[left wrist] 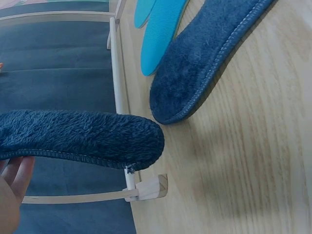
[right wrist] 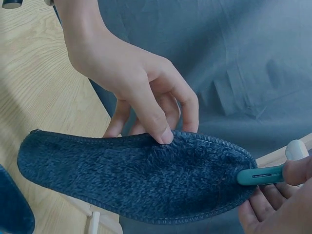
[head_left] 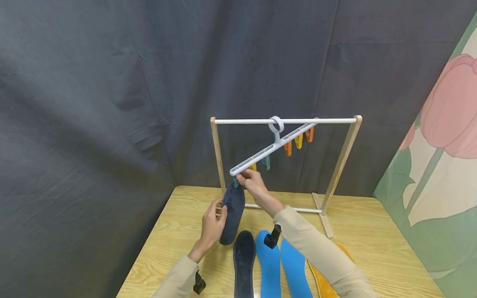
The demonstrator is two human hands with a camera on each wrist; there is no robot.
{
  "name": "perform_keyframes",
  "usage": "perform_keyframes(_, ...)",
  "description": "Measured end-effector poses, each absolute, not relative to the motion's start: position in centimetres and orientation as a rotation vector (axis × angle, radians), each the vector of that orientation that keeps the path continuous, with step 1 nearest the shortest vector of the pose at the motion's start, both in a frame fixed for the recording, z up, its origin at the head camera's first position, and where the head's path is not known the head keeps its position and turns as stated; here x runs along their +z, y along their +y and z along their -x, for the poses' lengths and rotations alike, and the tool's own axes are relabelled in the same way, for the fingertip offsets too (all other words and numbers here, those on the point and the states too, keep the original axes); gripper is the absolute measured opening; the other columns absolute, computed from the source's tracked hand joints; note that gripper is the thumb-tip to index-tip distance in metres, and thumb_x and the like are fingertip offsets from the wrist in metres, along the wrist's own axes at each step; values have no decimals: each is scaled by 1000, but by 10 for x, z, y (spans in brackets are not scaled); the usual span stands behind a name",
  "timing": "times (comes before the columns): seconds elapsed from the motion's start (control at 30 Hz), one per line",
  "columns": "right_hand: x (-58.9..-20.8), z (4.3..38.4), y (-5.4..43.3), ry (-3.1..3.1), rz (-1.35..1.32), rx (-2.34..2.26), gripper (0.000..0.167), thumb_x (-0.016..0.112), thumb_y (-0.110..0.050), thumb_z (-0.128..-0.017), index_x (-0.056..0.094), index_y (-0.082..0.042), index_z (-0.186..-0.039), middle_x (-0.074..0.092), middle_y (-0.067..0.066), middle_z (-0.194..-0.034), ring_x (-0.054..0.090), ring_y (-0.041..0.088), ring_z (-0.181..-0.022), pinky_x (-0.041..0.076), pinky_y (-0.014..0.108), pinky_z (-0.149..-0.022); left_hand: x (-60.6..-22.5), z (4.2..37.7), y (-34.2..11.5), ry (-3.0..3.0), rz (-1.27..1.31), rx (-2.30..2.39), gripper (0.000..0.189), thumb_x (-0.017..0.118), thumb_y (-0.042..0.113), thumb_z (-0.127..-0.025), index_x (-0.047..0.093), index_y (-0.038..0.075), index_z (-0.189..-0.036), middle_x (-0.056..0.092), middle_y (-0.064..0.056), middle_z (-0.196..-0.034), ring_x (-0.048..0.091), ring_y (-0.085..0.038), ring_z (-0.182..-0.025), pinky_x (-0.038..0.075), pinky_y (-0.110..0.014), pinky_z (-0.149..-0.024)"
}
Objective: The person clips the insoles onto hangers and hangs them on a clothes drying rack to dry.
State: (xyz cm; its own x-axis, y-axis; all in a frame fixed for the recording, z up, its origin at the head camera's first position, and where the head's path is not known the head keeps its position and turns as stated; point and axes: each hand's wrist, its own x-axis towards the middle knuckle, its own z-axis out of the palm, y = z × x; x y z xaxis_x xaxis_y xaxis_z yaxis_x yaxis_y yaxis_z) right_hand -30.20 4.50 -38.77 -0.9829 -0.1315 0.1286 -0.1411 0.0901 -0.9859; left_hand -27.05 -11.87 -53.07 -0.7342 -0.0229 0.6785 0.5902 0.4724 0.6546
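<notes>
A dark fuzzy insole (head_left: pixel 232 215) hangs upright from the near left end of a white clip hanger (head_left: pixel 257 156). In the right wrist view a teal clip (right wrist: pixel 261 175) overlaps the end of the insole. My right hand (head_left: pixel 257 188) pinches this clip, its thumb on top and fingers behind. Lower down, my left hand (head_left: pixel 213 223) grips the insole's side edge, thumb on the fuzzy face and fingers behind it. The insole's lower end is off the table in the left wrist view. A second dark insole (head_left: pixel 244 260) lies flat on the table just below.
The hanger's ring hooks over a white rail on a wooden-legged rack (head_left: pixel 342 165). Orange clips (head_left: pixel 287 148), yellow ones (head_left: pixel 299 141) and another teal clip (head_left: pixel 266 162) dangle along the hanger. Two blue insoles (head_left: pixel 269 265) and orange ones (head_left: pixel 323 283) lie at the table's front, partly under my right sleeve.
</notes>
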Motion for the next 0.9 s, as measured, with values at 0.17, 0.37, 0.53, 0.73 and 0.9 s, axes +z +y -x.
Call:
perform_keyframes(0.17, -389, 302, 46, -2305, -281, 2079, 26, 56, -2, -99, 64, 7, -122, 65, 20, -116, 58, 29, -109, 46, 47, -98, -535, 269, -119, -2125, 463, -1287, 27, 59, 12, -100, 61, 4, -126, 67, -8, -98, 66, -18, -77, 57, -25, -60)
perform_keyframes(0.37, -390, 303, 48, -2307, -274, 2073, 27, 57, -3, -99, 63, 7, -123, 66, 21, -118, 59, 28, -109, 47, 45, -97, -541, 270, -120, -2123, 485, -1267, 25, 58, 8, -99, 61, 3, -123, 67, -9, -99, 66, -18, -76, 56, -23, -59)
perform_keyframes(0.53, -390, 303, 48, -2296, -268, 2093, 29, 57, -5, -99, 62, 5, -126, 64, 21, -121, 59, 29, -110, 48, 45, -95, -544, 270, -123, -2104, 512, -1251, 24, 58, 7, -99, 61, 0, -122, 66, -8, -97, 66, -17, -74, 56, -22, -58)
perform_keyframes(0.73, -393, 305, 48, -2290, -274, 2063, 29, 58, -5, -99, 62, 7, -126, 64, 22, -120, 60, 30, -110, 48, 45, -96, -550, 269, -124, -2092, 523, -1248, 23, 59, 3, -98, 62, 0, -120, 66, -6, -94, 67, -15, -72, 55, -21, -57)
perform_keyframes(0.9, -398, 308, 47, -2287, -271, 2021, 28, 59, -6, -99, 63, 8, -122, 65, 22, -116, 60, 29, -106, 48, 43, -95, -555, 266, -125, -2110, 537, -1247, 22, 61, 1, -96, 63, -2, -118, 66, -6, -92, 66, -14, -71, 55, -19, -56)
